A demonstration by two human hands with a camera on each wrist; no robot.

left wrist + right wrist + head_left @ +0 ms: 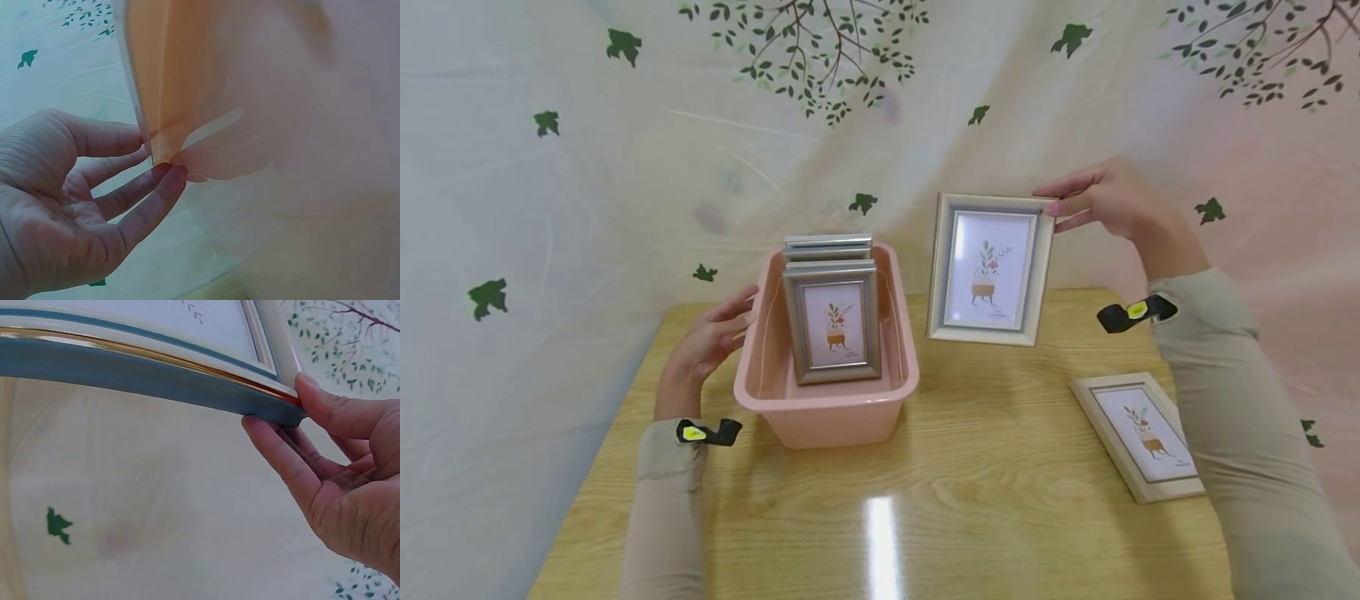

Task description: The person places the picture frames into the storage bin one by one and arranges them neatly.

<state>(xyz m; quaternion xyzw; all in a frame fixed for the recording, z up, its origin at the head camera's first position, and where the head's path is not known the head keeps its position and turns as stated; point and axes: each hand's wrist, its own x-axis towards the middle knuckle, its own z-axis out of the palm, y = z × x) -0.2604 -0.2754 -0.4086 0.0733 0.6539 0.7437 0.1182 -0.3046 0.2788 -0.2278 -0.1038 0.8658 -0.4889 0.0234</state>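
My right hand [1112, 200] pinches a cream and blue-grey picture frame [1045, 275] by its upper right corner, holding it upright. In the right wrist view the thumb [337, 412] presses the frame's face and a finger touches its blue-grey edge [156, 381]. My left hand [703, 337] touches the outer left side of a pink plastic tub [835, 425] with extended fingers. The left wrist view shows its fingertips against the tub's rim [147, 125]. Inside the tub stand several picture frames; the front one [872, 333] is silver-brown and leans back.
Another cream picture frame [1116, 433] lies face up at the right, partly covered by the right sleeve [1232, 400]. Everything stands on a wood-grain table [1000, 500]. Behind it hangs a pale cloth [625, 192] printed with leaves and branches.
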